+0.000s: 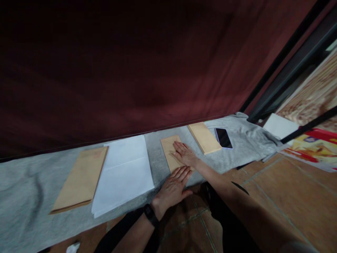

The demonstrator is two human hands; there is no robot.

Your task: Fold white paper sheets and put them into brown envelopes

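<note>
1. Left hand (172,189) and right hand (184,154) both lie palm down with fingers extended, clamped on nothing that I can see from my end; their undersides are hidden from me, so I can't tell how hard either one presses
2. Furthest left on my feed, the left stack (80,177) of brown envelopes lies on the grey cloth (156,154), well apart from both hands
3. Next comes the white paper (123,175), its left edge right up against that stack; I see bare cloth between its right edge and the envelope (168,146)
4. My left hand comes in from the near side, its fingertips at the near end of the envelope and its fingers slanting up and to the right
5. That envelope is flat under the hands, its long axis running away from me, the far end tipped slightly left
6. My right hand is the nearer to its middle, resting on its right half with fingers angled across the long axis toward the far left; I judge this crossing the key relation
7. Beyond it lie the right stack (205,137), then the phone (223,138), neither touched
</note>
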